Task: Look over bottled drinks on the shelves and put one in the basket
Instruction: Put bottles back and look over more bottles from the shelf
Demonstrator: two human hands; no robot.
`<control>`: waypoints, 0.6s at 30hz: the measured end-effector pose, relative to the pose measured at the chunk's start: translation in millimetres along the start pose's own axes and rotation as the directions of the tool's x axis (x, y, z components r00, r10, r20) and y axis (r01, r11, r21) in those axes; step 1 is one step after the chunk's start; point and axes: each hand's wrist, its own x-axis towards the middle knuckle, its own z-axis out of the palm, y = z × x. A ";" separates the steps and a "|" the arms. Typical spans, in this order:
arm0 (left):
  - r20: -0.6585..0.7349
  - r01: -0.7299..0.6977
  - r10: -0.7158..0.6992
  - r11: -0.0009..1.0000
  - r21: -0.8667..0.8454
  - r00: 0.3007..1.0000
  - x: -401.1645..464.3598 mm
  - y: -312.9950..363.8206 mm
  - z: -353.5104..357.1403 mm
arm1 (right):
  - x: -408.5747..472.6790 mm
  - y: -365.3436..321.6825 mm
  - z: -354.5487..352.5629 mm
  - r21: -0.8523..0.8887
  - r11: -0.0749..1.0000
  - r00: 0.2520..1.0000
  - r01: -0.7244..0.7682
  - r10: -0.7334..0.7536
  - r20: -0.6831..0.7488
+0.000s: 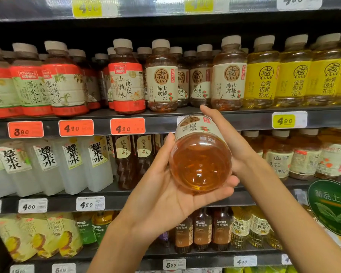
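Both hands on one amber bottle [200, 154]. L hand [165, 186] cups it from below w/ thumb up the side; R hand [224, 138] wraps the far side. Bottle is off the shelf, tipped so its base faces the camera and its long axis runs toward the shelf [244, 115]. Basket not in view, so the drop direction can't be judged.

Amber bottle [200, 164], cream label; orange price tags [76, 128].

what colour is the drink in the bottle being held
Amber-orange, in the clear plastic bottle; the head view shows it.
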 end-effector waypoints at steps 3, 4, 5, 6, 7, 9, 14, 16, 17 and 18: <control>0.043 0.177 -0.174 0.982 -0.069 0.984 -8.6 -13.1 -6.7 | 3.0 -4.3 0.3 -0.094 0.987 0.987 0.129 -0.137 -0.084; 0.032 0.173 -0.171 0.983 -0.058 0.985 -7.0 -15.7 -10.8 | 4.1 -6.8 -1.0 -0.181 0.965 0.972 0.187 -0.209 -0.110; 0.021 0.149 -0.149 0.988 -0.037 0.989 -3.7 -18.6 -17.0 | 4.6 -9.9 -2.3 -0.273 0.931 0.951 0.243 -0.284 -0.121; -0.007 0.130 -0.130 0.991 -0.028 0.991 -0.5 -18.0 -19.3 | 4.3 -13.0 -2.8 -0.356 0.887 0.929 0.294 -0.353 -0.113; -0.040 0.120 -0.121 0.992 -0.026 0.992 1.1 -16.6 -21.7 | 3.3 -16.1 -1.7 -0.420 0.844 0.910 0.333 -0.404 -0.091; -0.026 0.069 -0.069 0.998 0.003 0.997 4.8 -16.0 -24.7 | 0.6 -20.1 2.2 -0.489 0.786 0.889 0.378 -0.456 -0.046; 0.055 -0.039 0.030 0.986 0.160 0.998 5.5 -22.4 -24.3 | -6.7 -23.4 12.5 -0.593 0.655 0.844 0.468 -0.530 0.081; 0.051 -0.098 0.089 0.973 0.208 0.995 5.6 -24.5 -23.4 | -10.1 -24.8 14.9 -0.609 0.644 0.834 0.464 -0.549 0.055; 0.028 -0.126 0.123 0.961 0.245 0.992 6.0 -24.6 -20.4 | -11.1 -24.8 15.8 -0.619 0.640 0.836 0.455 -0.547 0.049; -0.016 -0.144 0.154 0.949 0.280 0.988 6.7 -24.6 -16.9 | -11.9 -24.2 16.7 -0.626 0.640 0.842 0.446 -0.537 0.051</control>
